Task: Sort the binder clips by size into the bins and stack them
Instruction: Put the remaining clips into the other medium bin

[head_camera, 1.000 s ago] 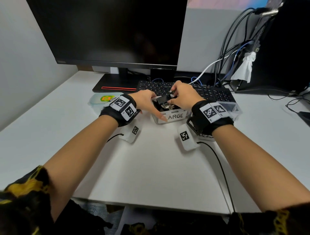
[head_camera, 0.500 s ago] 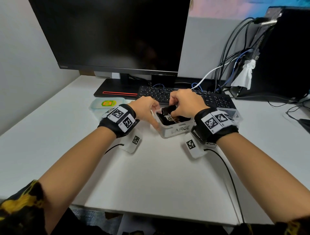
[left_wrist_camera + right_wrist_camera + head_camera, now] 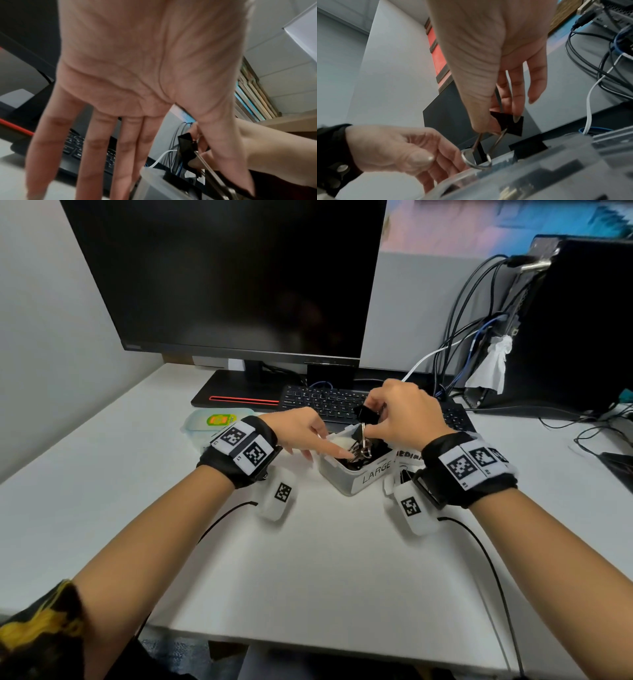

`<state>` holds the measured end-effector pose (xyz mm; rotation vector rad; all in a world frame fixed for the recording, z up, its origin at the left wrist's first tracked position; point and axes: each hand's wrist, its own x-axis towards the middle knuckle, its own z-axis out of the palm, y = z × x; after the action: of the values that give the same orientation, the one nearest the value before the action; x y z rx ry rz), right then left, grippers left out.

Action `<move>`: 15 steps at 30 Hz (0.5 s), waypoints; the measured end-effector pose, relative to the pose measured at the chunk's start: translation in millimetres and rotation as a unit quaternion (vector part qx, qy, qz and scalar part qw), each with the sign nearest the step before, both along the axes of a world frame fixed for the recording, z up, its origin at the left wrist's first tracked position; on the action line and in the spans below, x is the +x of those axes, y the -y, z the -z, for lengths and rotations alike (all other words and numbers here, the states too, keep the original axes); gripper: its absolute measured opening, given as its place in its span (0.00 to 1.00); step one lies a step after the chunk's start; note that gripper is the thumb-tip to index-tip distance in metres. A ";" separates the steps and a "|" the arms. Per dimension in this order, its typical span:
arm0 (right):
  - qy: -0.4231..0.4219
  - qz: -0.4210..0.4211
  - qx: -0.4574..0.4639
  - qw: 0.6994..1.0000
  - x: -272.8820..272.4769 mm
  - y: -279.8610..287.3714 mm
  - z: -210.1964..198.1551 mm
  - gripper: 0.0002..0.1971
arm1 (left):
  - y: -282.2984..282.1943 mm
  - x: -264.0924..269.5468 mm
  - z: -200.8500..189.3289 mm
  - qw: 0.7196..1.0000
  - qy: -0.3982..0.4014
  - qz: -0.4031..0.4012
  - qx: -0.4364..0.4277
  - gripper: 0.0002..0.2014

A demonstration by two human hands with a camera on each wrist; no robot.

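Note:
A white bin labelled LARGE sits mid-desk and holds several black binder clips. My right hand pinches a large black binder clip above the bin, its silver handles hanging down into it. The same clip shows in the right wrist view between thumb and fingers. My left hand lies with straight fingers at the bin's left rim, thumb tip reaching over the clips inside. In the left wrist view the fingers are spread straight. A bin labelled MEDIUM stands just right, mostly hidden behind my right wrist.
A keyboard lies right behind the bins, below a dark monitor. A lidded plastic box with a green label sits at the left. Cables and a black computer case fill the right back. The white desk extends toward me.
My right hand has lifted the large clip up out of the bin. My left hand's fingers have straightened and its thumb now reaches over the bin's rim.

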<state>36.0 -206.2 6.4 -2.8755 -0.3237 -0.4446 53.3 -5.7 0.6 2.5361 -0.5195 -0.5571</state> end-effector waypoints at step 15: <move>-0.035 0.092 0.114 0.989 -11.9 24.8 -17.7 0.17 | 4.1 10.0 13.3 0.998 -0.039 -0.029 -0.038 0.26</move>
<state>24.2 -231.0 24.1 -2.6973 0.0073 -0.3826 63.3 -9.8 -12.7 2.4382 -0.4286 -0.6006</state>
